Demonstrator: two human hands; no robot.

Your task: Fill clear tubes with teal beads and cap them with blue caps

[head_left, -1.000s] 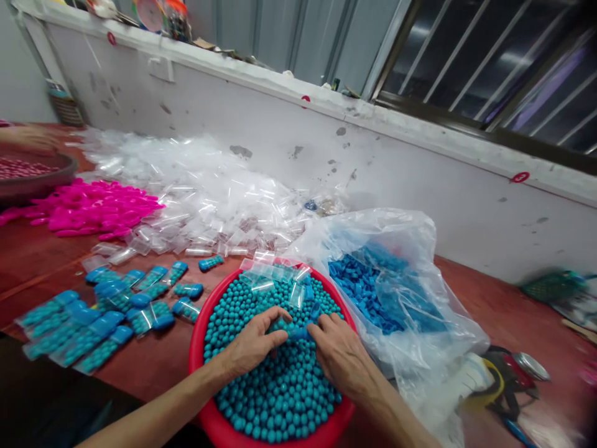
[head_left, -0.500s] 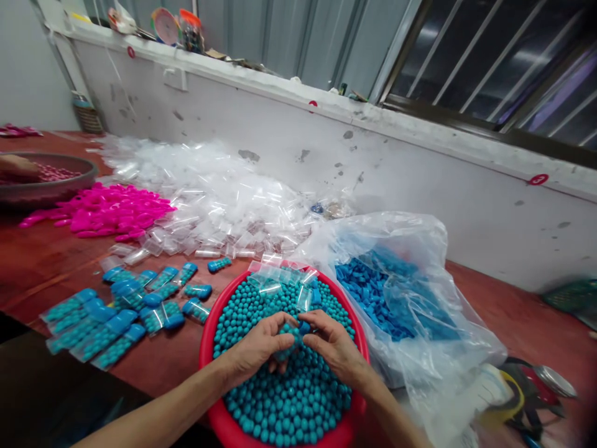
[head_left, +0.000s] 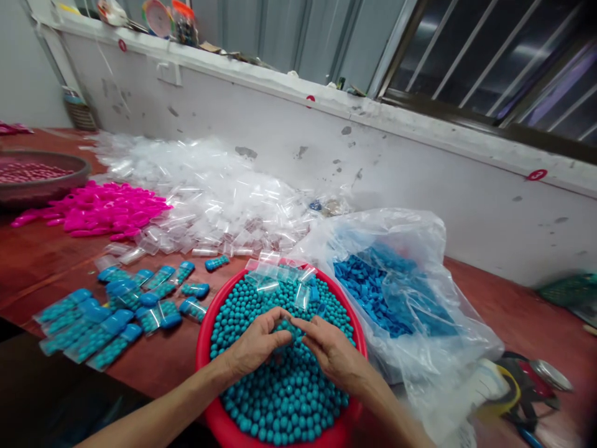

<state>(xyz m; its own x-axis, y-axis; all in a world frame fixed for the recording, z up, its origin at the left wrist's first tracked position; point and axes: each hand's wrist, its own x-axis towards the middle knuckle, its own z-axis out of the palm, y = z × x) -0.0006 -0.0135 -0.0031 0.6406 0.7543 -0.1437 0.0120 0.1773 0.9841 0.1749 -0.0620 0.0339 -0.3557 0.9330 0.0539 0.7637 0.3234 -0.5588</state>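
Over a red basin (head_left: 203, 348) full of teal beads (head_left: 275, 407), both my hands meet at the fingertips. My left hand (head_left: 261, 341) is closed with thumb and forefinger around a small clear plastic sleeve, mostly hidden, with teal beads in it. My right hand (head_left: 333, 348) reaches its forefinger to the sleeve's upper end beside the left fingertips; its other fingers are curled, and what they pinch is hidden. Loose clear sleeves (head_left: 303, 297) lie on the beads at the basin's far side. A small blue cap (head_left: 321, 309) shows just beyond my right fingers.
Filled packets with blue caps (head_left: 100, 330) lie left of the basin. Behind are a heap of clear sleeves (head_left: 209, 186) and a pile of pink pieces (head_left: 107, 208). A brown bowl (head_left: 79, 174) stands far left. At right sits a plastic bag (head_left: 420, 230) of blue caps (head_left: 373, 292).
My right forefinger has moved from a blue cap onto the sleeve's end at my left fingertips. Another person's hand has left the brown bowl. The view has shifted slightly.
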